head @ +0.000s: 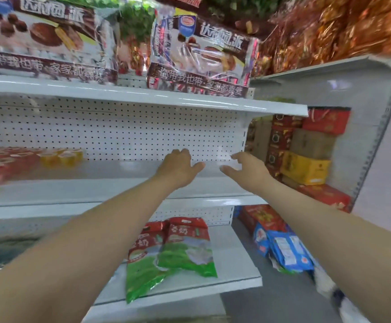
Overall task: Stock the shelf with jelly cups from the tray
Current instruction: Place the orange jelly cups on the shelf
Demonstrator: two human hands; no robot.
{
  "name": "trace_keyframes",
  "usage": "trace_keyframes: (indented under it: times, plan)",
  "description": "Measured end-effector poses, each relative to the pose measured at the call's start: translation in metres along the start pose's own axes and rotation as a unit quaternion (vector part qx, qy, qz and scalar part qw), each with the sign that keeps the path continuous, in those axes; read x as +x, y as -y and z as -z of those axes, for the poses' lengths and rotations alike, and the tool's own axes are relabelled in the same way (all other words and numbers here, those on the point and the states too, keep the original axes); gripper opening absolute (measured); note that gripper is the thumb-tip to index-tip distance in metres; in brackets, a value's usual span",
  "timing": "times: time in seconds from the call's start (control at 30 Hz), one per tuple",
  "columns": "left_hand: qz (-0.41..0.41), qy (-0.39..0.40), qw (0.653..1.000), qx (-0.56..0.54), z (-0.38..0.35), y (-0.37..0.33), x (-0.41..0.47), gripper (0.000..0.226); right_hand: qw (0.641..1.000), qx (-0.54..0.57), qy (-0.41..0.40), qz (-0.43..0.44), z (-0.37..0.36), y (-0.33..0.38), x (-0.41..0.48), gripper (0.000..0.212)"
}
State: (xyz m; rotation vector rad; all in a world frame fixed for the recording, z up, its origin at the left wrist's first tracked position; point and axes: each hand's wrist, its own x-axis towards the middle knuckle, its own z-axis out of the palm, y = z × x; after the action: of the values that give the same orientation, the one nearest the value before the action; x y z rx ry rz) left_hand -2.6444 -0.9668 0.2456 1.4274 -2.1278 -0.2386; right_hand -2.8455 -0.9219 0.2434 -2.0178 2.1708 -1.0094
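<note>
Stocking shelf: the middle board is lying bare under both hands at its right end.
Risk: that end is opening onto the aisle, so a cup set near the lip is likely tipping off.
Lower shelf: is carrying green-red bags, lying flat.
Left hand: is reaching in, fingers spread, gripping nothing.
Right hand: is reaching alongside, fingers spread; pale blur at its fingertips, cannot tell if it is a cup.
Jelly cups: are standing upright, red and yellow, at far left.
Tray: not showing.
</note>
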Motion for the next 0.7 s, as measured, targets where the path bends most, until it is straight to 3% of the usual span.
trace_keyframes:
  times: [0.33, 0.7]
  plan:
    - [-0.022, 0.099, 0.995, -0.013, -0.132, -0.088, -0.050, 0.055, 0.993, -0.031, 0.022, -0.112, 0.036, -0.134, -0.099, 0.063]
    - [-0.015, 0.242, 0.970, -0.011, -0.277, -0.099, -0.093, 0.051, 0.961, -0.037, 0.083, -0.260, -0.020, -0.258, -0.179, 0.055]
